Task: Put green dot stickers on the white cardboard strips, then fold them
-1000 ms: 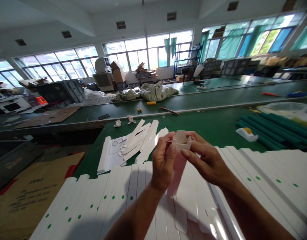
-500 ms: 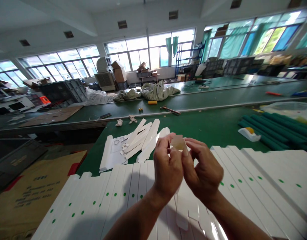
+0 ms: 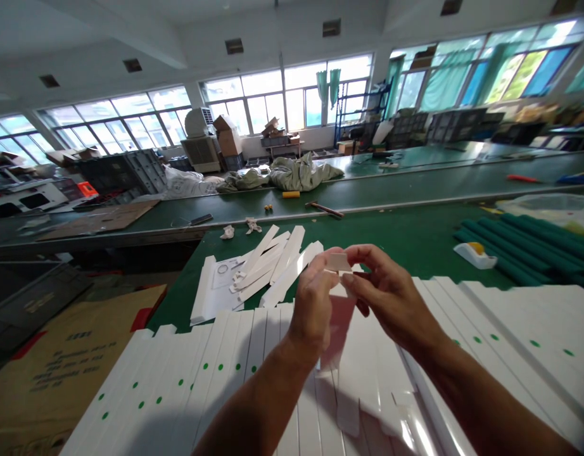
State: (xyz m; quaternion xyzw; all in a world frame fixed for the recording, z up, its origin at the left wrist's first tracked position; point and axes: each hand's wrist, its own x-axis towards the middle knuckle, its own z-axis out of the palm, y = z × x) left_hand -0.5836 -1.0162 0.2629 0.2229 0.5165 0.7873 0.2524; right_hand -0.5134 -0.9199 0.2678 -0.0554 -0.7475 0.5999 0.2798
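A narrow white paper box point(image 3: 338, 326) stands tilted between my hands, its far end upward with a small end flap point(image 3: 338, 262) showing. My left hand point(image 3: 313, 307) is wrapped round the box's left side near that end. At the flap, the thumb and fingers of my right hand point(image 3: 382, 285) pinch the box's edge from the right. Beneath my hands lie flat, unfolded white cartons point(image 3: 363, 373). They rest on a row of long white boxes point(image 3: 220, 345), several marked with green dots.
Loose white carton strips point(image 3: 268, 263) lie on a printed sheet point(image 3: 216, 288) on the green table point(image 3: 391, 234). To the right are a tape dispenser point(image 3: 475, 255) and dark green rolls point(image 3: 543, 250). A hammer point(image 3: 325, 209) lies farther back; a brown carton sheet point(image 3: 83, 367) is lower left.
My right hand has opened out slightly and shifted along the box's end. The flap now sits lower, folded further over, and more of the box's side shows between my hands.
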